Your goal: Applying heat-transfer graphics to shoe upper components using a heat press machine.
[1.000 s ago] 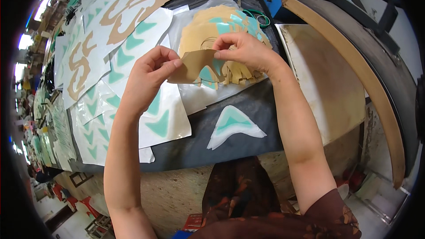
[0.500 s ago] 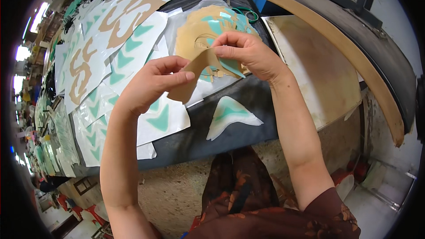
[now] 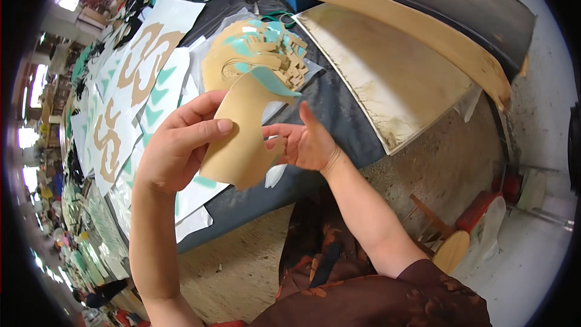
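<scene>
My left hand [image 3: 181, 145] pinches a curved tan sheet piece [image 3: 242, 127] between thumb and fingers at its left edge. The piece is C-shaped, and its far end tapers to a teal tip. Beside its open side is my right hand [image 3: 308, 145], thumb raised and fingers spread; the fingertips reach to the piece's lower right arm, partly hidden by it. Whether they touch it I cannot tell. Under the hands, a white cutout [image 3: 275, 175] lies on the dark table, mostly covered. Just beyond the held piece sits a pile of tan and teal pieces [image 3: 290, 63].
White sheets with tan shapes [image 3: 136, 85] and teal arrow-like marks spread over the table's left. To the right lies a stained pale board [image 3: 387, 79], under a raised, tan-edged dark lid [image 3: 411, 30]. Green-handled scissors [image 3: 281, 17] lie at the back. A wooden stool [image 3: 451, 251] stands on the floor.
My right hand has let go of the tan piece and opened below its tip. The piece has turned its broad face into view, still in my left hand. The view has shifted right.
</scene>
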{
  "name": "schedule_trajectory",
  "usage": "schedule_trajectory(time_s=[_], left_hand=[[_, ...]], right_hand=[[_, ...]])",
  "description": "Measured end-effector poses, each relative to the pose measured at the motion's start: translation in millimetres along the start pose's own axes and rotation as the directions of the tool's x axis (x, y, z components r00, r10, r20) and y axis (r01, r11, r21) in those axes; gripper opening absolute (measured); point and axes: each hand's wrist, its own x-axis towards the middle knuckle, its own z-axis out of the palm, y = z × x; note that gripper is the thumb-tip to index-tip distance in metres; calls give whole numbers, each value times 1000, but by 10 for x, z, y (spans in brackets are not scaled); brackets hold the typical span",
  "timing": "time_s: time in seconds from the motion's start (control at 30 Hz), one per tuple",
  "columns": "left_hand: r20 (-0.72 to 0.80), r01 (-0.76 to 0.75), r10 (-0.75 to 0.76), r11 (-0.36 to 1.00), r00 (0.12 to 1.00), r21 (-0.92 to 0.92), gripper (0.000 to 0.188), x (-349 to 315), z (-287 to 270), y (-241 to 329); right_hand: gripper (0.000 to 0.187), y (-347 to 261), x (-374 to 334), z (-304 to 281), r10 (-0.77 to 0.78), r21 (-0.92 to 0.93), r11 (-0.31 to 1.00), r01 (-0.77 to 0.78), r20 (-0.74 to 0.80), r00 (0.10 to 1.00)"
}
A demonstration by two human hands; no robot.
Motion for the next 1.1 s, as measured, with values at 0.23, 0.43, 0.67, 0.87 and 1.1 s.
schedule_trajectory(time_s=[0.23,0.43,0.67,0.87,1.1], left_hand=[[7,-41,42,992,999,-116,51,69,229,-198],[78,-66,89,963,993,-260,55,185,560,-314],[214,45,12,965,977,-257,49,617,1398,-411],[254,17,3,997,967,-75,57,1472,1932,-624],[193,-39,-21,953,981,302,53,2441,1998,-690]], right_hand=[[82,-66,-536,372,-299,-35,954,298,-7,954],[69,-276,-945,598,-341,-119,938,325,-167,925],[65,-532,-1607,576,-439,-210,897,388,-345,830],[50,-1210,-2416,591,-634,-344,773,533,-408,656],[46,-1676,-2805,344,-688,-611,718,334,-548,476]])
